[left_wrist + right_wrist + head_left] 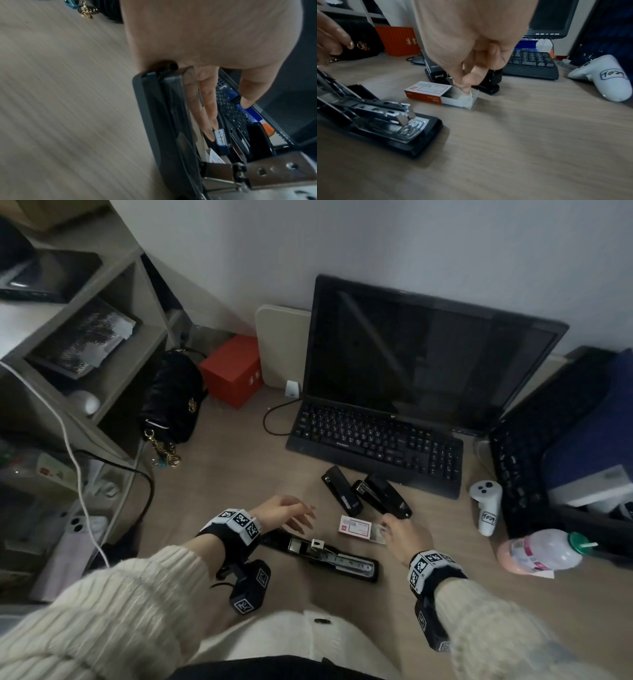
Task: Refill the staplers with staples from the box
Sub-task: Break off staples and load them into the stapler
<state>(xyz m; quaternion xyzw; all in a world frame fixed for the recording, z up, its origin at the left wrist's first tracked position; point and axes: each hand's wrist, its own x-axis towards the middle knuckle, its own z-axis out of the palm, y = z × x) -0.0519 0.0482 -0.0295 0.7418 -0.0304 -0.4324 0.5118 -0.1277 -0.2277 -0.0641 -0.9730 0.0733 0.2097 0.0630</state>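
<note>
Staple box (428, 91) – red/white, tray slid open; right hand (471, 40) fingers pinch inside it. Left hand (287, 513) fingers relaxed, apart.

I see a black stapler (329, 554) lying at six o'clock, swung fully open, its metal staple channel bare. The red-and-white staple box (356, 527) sits at its twelve, tray slid partly out. Two closed black staplers (364, 494) lie side by side farther back.
</note>
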